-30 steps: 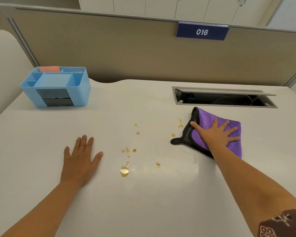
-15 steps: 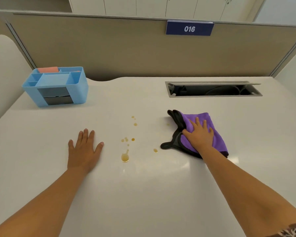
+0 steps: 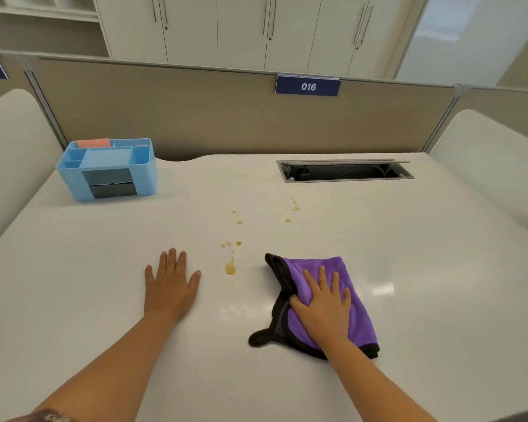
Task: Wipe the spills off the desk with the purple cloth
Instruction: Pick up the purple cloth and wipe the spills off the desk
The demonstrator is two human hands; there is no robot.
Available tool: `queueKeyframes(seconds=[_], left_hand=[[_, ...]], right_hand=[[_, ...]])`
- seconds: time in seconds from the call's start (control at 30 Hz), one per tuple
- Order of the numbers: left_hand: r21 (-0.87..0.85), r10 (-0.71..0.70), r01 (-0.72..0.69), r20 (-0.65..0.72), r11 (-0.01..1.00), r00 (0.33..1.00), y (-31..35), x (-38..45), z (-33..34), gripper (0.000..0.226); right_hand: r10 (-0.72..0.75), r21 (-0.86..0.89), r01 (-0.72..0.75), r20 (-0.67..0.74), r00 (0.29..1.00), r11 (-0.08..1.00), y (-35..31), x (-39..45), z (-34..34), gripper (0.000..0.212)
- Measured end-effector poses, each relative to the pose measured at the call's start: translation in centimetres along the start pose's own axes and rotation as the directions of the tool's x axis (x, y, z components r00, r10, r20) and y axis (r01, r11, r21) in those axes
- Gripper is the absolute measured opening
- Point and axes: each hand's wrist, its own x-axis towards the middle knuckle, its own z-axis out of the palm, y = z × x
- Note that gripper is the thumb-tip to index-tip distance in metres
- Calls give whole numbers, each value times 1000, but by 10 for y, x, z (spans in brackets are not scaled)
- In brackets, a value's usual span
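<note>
I see the purple microfibre cloth with black trim lying crumpled on the white tabletop, front right of centre, black edge folded up along its left side and a black corner tab sticking out at lower left. My right hand lies flat on it, palm down, fingers spread, pressing rather than gripping. My left hand is flat on the bare tabletop, fingers extended, holding nothing, well apart from the cloth. Amber liquid spills sit between the two hands: one bigger drop near the cloth's left edge, smaller dots trailing away, another small cluster near the grey recessed cable tray. Light blue plastic desk organiser stands back left, something pink in a rear compartment. Dark blue sign on the beige partition reads "016".
</note>
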Motion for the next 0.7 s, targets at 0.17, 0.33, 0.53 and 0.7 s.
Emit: queueKeyframes(seconds=[0.17, 0.33, 0.53, 0.7], left_hand=[[-1, 0, 0, 8, 1000, 1000, -2, 0, 3, 62], [15, 9, -9, 14, 1000, 1000, -1, 10, 4, 61], [13, 25, -25, 0, 1000, 1000, 0, 31, 4, 61], [-7, 29, -29, -6, 1000, 1000, -1, 50, 7, 61]], right_hand=[[128, -30, -128, -10, 992, 991, -4, -22, 10, 71], [251, -60, -252, -31, 968, 966, -13, 3, 13, 76], [387, -38, -388, -27, 922, 921, -26, 73, 4, 80], [427, -27, -427, -30, 904, 904, -30, 144, -1, 82]])
